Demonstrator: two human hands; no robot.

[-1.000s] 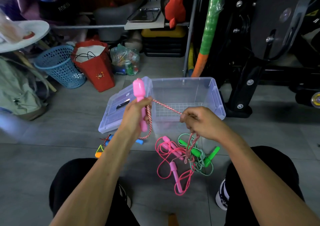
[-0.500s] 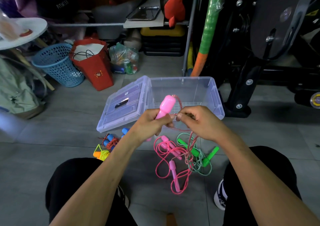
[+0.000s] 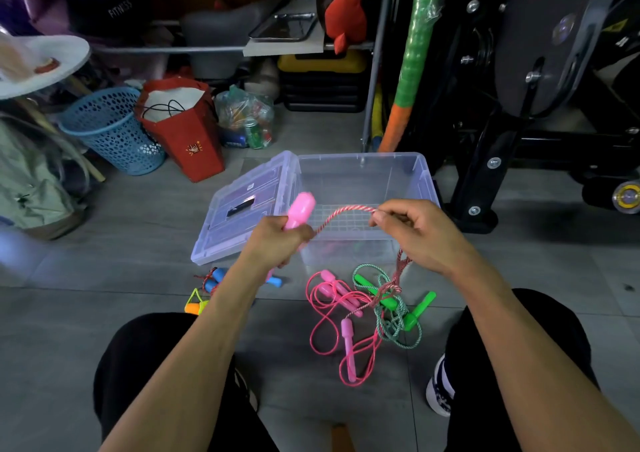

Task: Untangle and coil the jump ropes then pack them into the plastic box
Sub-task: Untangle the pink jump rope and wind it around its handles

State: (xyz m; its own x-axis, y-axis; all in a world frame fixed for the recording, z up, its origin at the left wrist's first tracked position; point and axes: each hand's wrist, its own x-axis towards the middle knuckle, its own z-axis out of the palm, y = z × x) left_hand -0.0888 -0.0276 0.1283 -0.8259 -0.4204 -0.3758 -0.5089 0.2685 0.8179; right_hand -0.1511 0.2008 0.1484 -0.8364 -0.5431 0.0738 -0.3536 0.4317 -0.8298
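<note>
right hand (image 3: 415, 233) drawn rightward, braided rope (image 3: 341, 214) arching, seemingly slack

Just in front of the clear, faintly violet plastic box (image 3: 420, 178) lie a plain pink rope (image 3: 325, 327) and a green-and-white twisted rope (image 3: 398, 330) with bright green handles. A red-and-white twisted cord (image 3: 341, 213) runs from a pink handle (image 3: 300, 211) above the box. Left of the box sit blue handles (image 3: 216, 276) and a blue perforated basket (image 3: 110, 129) beside a red bag (image 3: 187, 140).

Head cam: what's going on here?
A person sits on the floor sorting jump ropes. The left hand grips a pink handle; the right hand pinches its red-and-white twisted cord, which trails down into the tangle of pink and green ropes on the floor. The clear plastic box stands open, with no rope in it yet.
</note>
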